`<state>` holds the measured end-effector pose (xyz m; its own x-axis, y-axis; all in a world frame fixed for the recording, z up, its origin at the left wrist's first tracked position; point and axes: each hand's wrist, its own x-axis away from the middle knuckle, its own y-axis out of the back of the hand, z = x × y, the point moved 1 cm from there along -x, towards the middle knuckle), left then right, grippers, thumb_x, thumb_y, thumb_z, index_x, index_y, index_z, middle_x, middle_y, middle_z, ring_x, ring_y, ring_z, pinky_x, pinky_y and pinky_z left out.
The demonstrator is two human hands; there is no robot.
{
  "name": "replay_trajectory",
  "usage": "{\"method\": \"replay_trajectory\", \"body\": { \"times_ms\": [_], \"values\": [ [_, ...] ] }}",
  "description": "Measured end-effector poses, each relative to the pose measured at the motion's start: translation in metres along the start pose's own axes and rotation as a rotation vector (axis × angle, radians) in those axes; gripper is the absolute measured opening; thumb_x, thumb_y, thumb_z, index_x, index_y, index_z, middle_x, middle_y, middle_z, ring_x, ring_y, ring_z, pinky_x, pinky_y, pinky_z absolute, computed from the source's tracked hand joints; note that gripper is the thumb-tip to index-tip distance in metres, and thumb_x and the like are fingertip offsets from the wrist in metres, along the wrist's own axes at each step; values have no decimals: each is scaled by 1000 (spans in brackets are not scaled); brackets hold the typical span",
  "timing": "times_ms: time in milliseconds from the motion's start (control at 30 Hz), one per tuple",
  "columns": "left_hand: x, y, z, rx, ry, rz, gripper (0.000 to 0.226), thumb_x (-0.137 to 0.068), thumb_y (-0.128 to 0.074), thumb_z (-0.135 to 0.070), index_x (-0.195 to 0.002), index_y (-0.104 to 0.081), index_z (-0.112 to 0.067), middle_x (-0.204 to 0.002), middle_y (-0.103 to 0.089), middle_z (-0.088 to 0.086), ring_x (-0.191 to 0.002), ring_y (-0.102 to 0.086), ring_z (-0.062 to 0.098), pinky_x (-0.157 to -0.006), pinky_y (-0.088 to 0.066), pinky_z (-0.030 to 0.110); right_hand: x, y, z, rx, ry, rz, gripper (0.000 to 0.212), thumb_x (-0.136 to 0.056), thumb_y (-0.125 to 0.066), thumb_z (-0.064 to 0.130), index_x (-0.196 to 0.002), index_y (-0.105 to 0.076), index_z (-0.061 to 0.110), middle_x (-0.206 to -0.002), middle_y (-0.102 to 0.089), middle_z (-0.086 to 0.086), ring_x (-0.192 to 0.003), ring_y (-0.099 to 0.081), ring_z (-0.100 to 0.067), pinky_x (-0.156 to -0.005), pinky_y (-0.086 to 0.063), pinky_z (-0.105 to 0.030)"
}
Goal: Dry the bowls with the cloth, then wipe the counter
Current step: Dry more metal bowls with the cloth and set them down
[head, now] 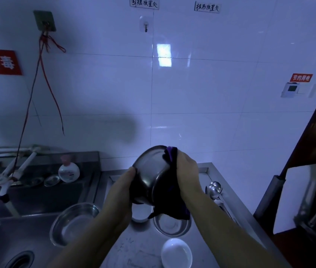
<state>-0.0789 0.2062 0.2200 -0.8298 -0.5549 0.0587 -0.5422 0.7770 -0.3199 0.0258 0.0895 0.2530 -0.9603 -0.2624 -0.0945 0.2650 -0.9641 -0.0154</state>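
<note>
A round stainless-steel bowl [151, 176] is held tilted above the steel counter [246, 209], gripped at its nine o'clock rim by the left hand [123, 192], whose fingers are closed on it. At three o'clock the right hand [187, 171] is clamped over a dark purple cloth [169, 198] — pressed against the bowl's side. Below, a second steel bowl [74, 223] and a small white ceramic bowl [176, 253] rest on the counter.

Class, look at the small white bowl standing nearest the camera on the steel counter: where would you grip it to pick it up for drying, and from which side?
Grip the white bowl by its rim, probably from above on the right side. It stands upright with its mouth open, so a thumb can go inside and fingers outside. The right hand is the nearer one, though it now holds the cloth.
</note>
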Motion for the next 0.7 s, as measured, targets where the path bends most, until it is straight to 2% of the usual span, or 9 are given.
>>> {"method": "replay_trajectory", "body": {
  "times_ms": [100,200,233,300,367,500,567,633,700],
  "values": [
    [0,-7,-7,133,54,27,43,-97,-41,-38,-117,-63,-6,-109,-70,13,-105,-65,27,-86,-49,41,14,-12,5,290,362,-124,35,-86,-40,47,-105,-68,39,-110,-66,21,-114,-54,-5,-102,-41,-37],
    [-1,-12,-11,278,161,45,52,-97,-36,-44,-123,-59,-5,-118,-66,17,-112,-61,31,-99,-43,48,23,-21,4,724,674,-201,54,-88,-33,54,-133,-52,31,-139,-50,2,-133,-37,-21,-106,-31,-47],
    [-2,-12,-12,306,191,46,53,-97,-35,-46,-121,-60,-7,-117,-66,18,-109,-62,32,-95,-46,49,26,-23,1,788,761,-196,55,-90,-33,55,-136,-50,28,-142,-47,-1,-135,-35,-25,-106,-28,-49],
    [-5,-12,-16,337,225,56,51,-97,-33,-49,-106,-67,-12,-103,-71,16,-91,-70,29,-68,-57,43,33,-26,-9,859,922,-150,56,-93,-34,55,-137,-47,24,-146,-43,-5,-137,-32,-28,-108,-26,-50],
    [-6,-11,-21,373,235,51,50,-97,-34,-49,-92,-69,-15,-88,-74,13,-74,-72,24,-53,-56,35,37,-24,-22,862,1031,-128,57,-93,-39,53,-138,-47,19,-147,-41,-7,-139,-31,-28,-110,-26,-52],
    [-5,-12,-32,361,229,17,54,-97,-32,-50,-120,-59,-9,-113,-67,17,-102,-65,29,-73,-53,42,37,-13,-39,810,1081,-151,57,-96,-36,51,-139,-44,15,-148,-39,-8,-141,-28,-28,-109,-27,-55],
    [-3,-12,-32,351,212,4,55,-97,-31,-49,-123,-56,-8,-118,-65,19,-107,-62,32,-77,-51,44,33,-9,-39,699,1045,-147,55,-98,-32,47,-138,-46,12,-148,-38,-10,-140,-28,-30,-110,-27,-52],
    [-2,-12,-32,315,161,-5,52,-97,-33,-47,-120,-58,-8,-115,-67,16,-100,-66,28,-70,-53,39,25,-5,-34,526,890,-139,50,-98,-32,42,-138,-45,16,-149,-34,-4,-140,-28,-26,-113,-26,-40],
    [-1,-10,-28,250,103,-36,44,-97,-39,-44,-111,-63,-9,-104,-72,12,-88,-71,23,-59,-55,32,18,-3,-29,290,613,-87,45,-94,-36,38,-139,-37,32,-144,-34,17,-136,-33,-9,-111,-27,-25]
  ]
}}
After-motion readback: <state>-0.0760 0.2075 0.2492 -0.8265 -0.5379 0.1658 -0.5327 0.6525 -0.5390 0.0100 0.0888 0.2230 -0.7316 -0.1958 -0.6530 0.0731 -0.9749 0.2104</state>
